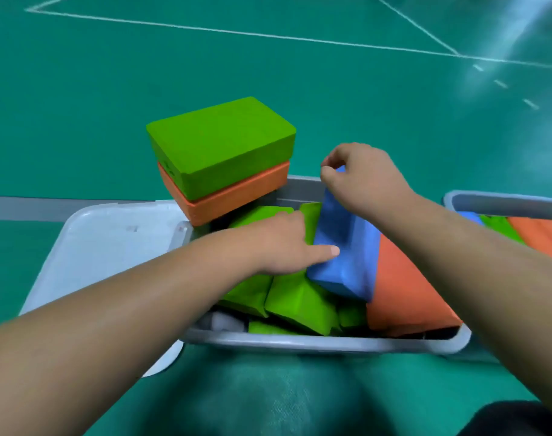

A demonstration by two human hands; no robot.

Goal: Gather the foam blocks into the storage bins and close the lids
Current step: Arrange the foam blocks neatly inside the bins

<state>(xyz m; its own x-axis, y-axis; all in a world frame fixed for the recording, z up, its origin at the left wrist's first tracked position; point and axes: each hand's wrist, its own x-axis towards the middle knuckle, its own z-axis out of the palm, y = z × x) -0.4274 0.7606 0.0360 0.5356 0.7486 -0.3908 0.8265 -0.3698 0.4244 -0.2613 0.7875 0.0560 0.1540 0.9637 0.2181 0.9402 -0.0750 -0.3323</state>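
Head view: right hand (362, 180) pinches the top of the blue foam block (347, 247), left hand (284, 243) grips its side — tilted, probably to wedge between green blocks (299, 297) and orange block (403, 294).

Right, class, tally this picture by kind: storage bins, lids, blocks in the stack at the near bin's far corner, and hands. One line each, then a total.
Storage bins: 2 (near bin, second bin)
Lids: 1 (lid)
Stacked blocks: 2 (green block on orange block)
Hands: 2 (left hand, right hand, both on the blue block)
Total: 7
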